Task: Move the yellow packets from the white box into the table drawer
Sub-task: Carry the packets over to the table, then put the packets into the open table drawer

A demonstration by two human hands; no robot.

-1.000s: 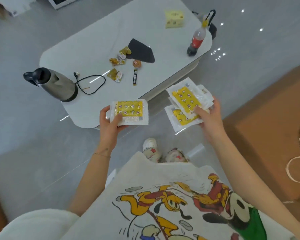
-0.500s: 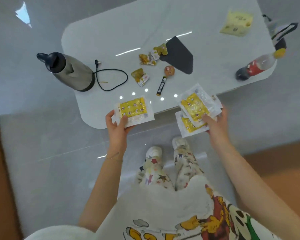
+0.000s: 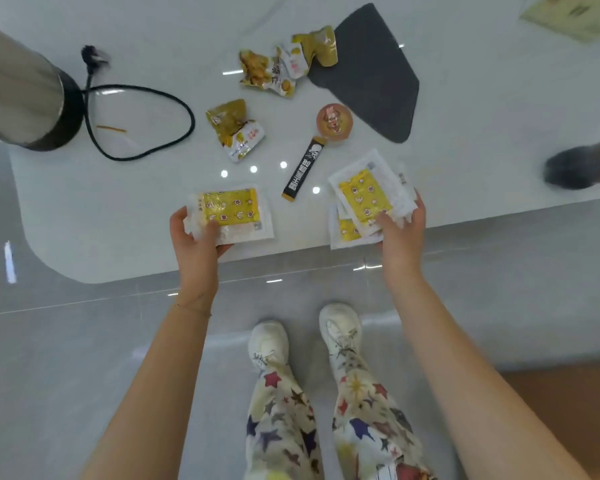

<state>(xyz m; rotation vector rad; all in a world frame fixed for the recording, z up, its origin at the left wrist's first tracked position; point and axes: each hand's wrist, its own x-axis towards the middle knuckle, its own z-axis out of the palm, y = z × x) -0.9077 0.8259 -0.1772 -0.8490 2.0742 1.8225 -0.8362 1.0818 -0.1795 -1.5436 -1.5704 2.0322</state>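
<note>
Yellow packet (image 3: 230,212) pinched in left hand (image 3: 196,244), stack (image 3: 366,199) gripped in right hand (image 3: 400,237), above the table (image 3: 118,209) edge. Clamp firmly; the slippery stack may fan out

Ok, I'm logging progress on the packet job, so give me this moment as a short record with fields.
Left hand: holds a yellow packet over the table edge
Right hand: holds a fanned stack of yellow packets
Drawer: not in view
White box: not in view
Also on table: kettle, snack wrappers, black sachet
</note>
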